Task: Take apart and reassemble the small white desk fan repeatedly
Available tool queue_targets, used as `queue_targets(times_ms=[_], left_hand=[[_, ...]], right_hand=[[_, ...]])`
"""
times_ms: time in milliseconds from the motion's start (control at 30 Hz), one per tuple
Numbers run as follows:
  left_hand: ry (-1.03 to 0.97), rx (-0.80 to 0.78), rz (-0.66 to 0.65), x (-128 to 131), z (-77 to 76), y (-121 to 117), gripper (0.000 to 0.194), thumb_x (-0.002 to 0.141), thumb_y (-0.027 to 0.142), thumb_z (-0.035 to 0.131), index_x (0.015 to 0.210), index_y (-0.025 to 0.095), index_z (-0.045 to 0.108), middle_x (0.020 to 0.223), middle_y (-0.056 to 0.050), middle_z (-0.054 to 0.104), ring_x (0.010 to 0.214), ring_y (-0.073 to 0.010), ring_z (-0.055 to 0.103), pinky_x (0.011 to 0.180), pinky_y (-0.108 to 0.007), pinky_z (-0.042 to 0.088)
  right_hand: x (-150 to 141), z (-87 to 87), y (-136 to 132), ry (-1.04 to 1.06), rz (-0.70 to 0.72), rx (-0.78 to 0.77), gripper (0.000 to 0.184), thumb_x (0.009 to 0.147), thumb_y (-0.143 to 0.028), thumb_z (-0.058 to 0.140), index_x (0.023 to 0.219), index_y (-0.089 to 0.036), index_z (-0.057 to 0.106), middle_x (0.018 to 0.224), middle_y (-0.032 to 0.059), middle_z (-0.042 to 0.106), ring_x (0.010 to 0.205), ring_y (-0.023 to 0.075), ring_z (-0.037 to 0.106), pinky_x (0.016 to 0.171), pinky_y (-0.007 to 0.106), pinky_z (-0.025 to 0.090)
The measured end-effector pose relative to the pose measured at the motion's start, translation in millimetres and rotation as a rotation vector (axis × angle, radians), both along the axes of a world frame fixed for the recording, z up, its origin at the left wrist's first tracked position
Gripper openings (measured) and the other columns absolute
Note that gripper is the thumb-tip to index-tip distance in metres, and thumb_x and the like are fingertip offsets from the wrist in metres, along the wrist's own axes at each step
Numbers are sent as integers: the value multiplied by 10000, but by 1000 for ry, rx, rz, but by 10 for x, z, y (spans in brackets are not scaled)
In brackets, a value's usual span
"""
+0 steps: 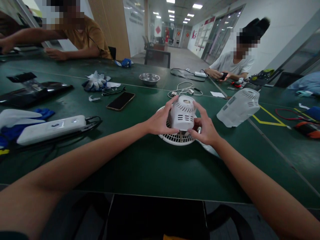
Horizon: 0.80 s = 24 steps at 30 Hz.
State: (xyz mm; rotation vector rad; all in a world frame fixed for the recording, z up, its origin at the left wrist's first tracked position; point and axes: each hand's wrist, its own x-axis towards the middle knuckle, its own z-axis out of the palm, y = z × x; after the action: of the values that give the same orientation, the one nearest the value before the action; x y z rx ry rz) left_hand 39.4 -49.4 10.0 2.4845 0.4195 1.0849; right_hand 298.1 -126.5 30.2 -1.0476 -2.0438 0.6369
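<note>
A white fan motor housing (183, 113) stands on a round white fan grille (175, 137) lying flat on the green table (150, 160). My left hand (160, 120) grips the housing's left side, thumb stretched over its top. My right hand (205, 128) holds the right side, fingers curled around it. A second white plastic fan shell (238, 107) lies tilted on the table just to the right.
A phone (120, 101), a metal bowl (149, 78), gloves (96, 81) and a white cable (183, 90) lie behind. A white power strip (51, 129) and black bags (32, 91) sit left. Red wires and an orange tool (308, 129) lie right. Two seated people work at the far side.
</note>
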Motion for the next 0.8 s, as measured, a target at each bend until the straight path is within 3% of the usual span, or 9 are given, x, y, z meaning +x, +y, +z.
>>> queue_targets(times_ms=[200,433,667,800], left_hand=[[-13,25,9,19,72,-29,1232,717,660,828,1653,332,97,1712,-155,241,1461,-486,425,1162,-629,398],[63,-80,104,-23,189,-120,1115,697,677,820,1600,316,274,1654,-123,362,1399,-449,510,1128,-585,462],[96,-47,83,-55,179,-43,1233,630,801,813,1618,293,276,1657,-138,354,1480,-475,394,1178,-615,394],[113,-3,170,13,133,-111,1266,634,848,778,1633,271,254,1609,-174,404,1436,-472,427,1162,-628,392]], right_hand=[[14,26,54,45,34,-42,1232,705,-536,868,1667,-285,140,933,33,753,734,290,750,630,467,651],[-43,126,-1,-76,-51,-54,1188,680,-502,868,1641,-264,210,1002,57,758,801,305,758,720,482,653],[-52,158,-18,-110,-65,-50,1141,694,-544,836,1626,-260,241,1155,90,739,928,331,752,778,496,652],[-72,135,-19,-157,-98,57,1143,731,-608,810,1643,-279,206,1341,122,673,1078,384,720,868,552,635]])
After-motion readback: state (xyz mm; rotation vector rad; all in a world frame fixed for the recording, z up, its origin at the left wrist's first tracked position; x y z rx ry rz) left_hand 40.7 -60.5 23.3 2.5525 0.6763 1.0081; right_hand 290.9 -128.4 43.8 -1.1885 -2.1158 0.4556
